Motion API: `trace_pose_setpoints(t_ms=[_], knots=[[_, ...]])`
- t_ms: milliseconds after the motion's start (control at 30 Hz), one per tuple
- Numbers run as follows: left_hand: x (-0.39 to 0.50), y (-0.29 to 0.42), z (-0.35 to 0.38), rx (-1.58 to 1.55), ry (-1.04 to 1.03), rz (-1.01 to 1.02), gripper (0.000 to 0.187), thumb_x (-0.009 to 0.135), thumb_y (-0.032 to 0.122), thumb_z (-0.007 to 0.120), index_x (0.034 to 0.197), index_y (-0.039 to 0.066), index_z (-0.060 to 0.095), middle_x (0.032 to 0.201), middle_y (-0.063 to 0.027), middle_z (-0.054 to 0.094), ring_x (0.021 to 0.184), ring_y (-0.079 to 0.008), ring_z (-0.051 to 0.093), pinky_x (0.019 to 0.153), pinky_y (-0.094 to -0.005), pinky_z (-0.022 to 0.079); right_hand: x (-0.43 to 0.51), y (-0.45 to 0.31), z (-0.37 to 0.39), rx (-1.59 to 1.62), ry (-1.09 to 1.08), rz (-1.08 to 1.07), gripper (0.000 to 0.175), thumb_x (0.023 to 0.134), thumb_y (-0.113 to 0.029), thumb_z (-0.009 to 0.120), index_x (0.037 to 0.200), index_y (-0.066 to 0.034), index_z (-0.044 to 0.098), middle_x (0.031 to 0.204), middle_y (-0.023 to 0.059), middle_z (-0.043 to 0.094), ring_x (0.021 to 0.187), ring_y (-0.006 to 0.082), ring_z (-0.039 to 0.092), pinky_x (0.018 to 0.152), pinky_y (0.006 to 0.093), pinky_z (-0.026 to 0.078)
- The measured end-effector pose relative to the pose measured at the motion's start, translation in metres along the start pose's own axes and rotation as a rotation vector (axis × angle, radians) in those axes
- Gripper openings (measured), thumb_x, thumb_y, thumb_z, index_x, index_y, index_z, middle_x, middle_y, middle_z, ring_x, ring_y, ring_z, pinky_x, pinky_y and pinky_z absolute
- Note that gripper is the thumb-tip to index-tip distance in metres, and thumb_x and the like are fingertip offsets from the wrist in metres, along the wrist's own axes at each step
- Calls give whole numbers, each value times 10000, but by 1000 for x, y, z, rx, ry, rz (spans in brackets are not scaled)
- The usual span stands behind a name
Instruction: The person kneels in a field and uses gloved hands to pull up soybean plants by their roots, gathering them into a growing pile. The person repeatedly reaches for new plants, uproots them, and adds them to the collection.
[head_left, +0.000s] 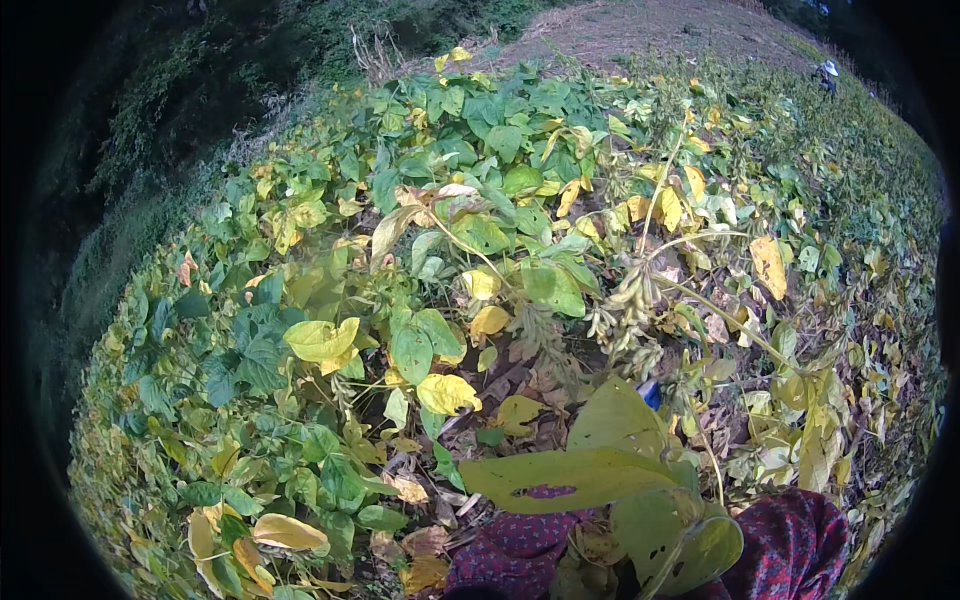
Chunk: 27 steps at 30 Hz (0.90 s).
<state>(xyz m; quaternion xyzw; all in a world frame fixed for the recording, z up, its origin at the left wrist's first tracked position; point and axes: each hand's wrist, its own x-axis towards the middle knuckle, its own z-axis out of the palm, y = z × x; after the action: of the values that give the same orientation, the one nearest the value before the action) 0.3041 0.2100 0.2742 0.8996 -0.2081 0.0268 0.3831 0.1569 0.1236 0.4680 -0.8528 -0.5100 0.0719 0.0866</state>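
Note:
Neither of my hands can be made out; leaves may hide them. Before me stand soybean plants with green and yellowing leaves. Pale, fuzzy soybean pods (634, 292) hang in a cluster right of centre, on a bent, mostly bare stem (724, 311). Large yellow-green leaves (570, 474) rise close to the camera, one of them with holes. Behind them shows dark red flowered cloth (517, 551), with more flowered cloth (795, 536) to the right. A small blue thing (651, 394) peeks out among the leaves, mostly covered; I cannot tell what it is.
Dry fallen leaves (517, 375) cover the ground between the plants. Dark green brush (150, 135) borders the field on the left. Brown bare ground (637, 34) slopes up at the back. Far off at the upper right is a person (827, 73) in a white hat.

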Motion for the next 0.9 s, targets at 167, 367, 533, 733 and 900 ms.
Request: trace_pose_setpoints(t_ms=[167,367,533,733,900], knots=[[10,3,-2,214,-54,-98,628,822,320,602,1372,98,396,1105,-168,605,962,-325,605,859,-388,479,-27,-25,-40,53,-189,59,346,859,-170,563,1188,-61,560,999,133,604,852,264,628,683,330,510],[22,6,1,242,-9,-60,538,798,236,611,1313,181,466,1021,-132,630,902,-299,623,798,-383,504,-62,50,28,154,707,779,378,733,-105,689,1099,-46,612,898,136,609,744,340,616,683,391,506],[20,15,4,186,69,-64,428,793,204,605,1209,124,546,954,-176,632,841,-358,613,748,-431,500,-45,131,102,211,708,952,382,765,-244,700,1083,-49,617,972,167,643,807,348,639,728,415,509],[11,1,-6,56,141,-31,413,764,103,589,1175,61,579,1007,-213,626,903,-379,603,800,-400,494,-27,160,123,-50,881,761,519,800,-212,662,1274,-79,499,1262,161,525,1016,342,594,852,396,495],[5,-11,-13,-16,150,-10,370,778,131,607,1139,51,589,1022,-197,631,910,-357,611,804,-411,491,-5,200,162,188,568,883,415,791,-258,632,1171,-109,560,1099,158,605,944,351,609,782,426,499]])
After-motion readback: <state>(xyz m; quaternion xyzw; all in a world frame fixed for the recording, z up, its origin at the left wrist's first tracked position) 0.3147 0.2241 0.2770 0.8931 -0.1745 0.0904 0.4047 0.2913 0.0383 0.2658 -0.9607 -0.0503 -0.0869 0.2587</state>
